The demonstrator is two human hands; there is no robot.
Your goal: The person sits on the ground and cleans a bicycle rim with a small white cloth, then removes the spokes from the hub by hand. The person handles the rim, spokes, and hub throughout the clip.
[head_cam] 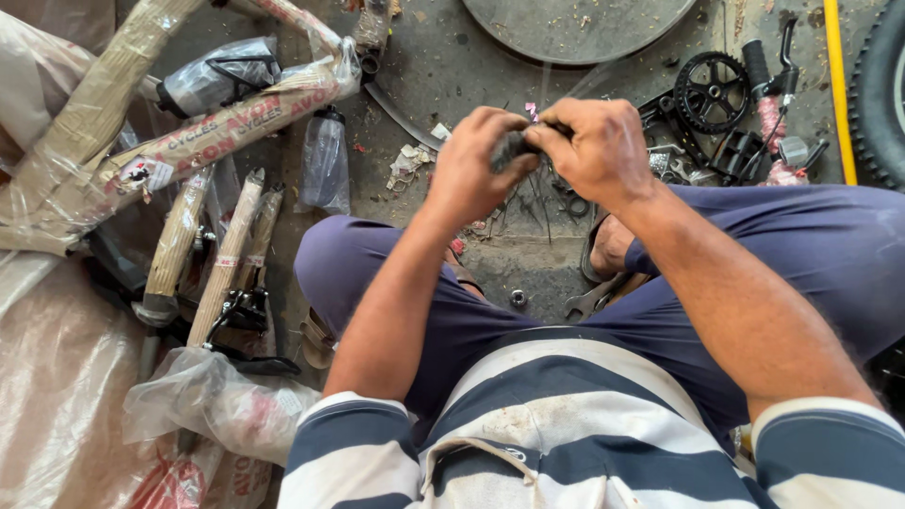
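The small dark part is mostly hidden between the left hand and right hand, its kind untellable; the tyre is cut by the right edge. The round disc runs off the top.

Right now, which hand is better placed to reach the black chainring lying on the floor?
Right, probably. The right hand sits nearer the chainring, which lies on its side; the left hand is farther away. Both hands grip a small dark part.

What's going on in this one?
A person squats on a gritty floor, both hands raised between the knees. The left hand and right hand pinch a small dark part between them; what it is cannot be told. A black chainring and crank lie ahead on the right, a paper-wrapped bicycle frame on the left.
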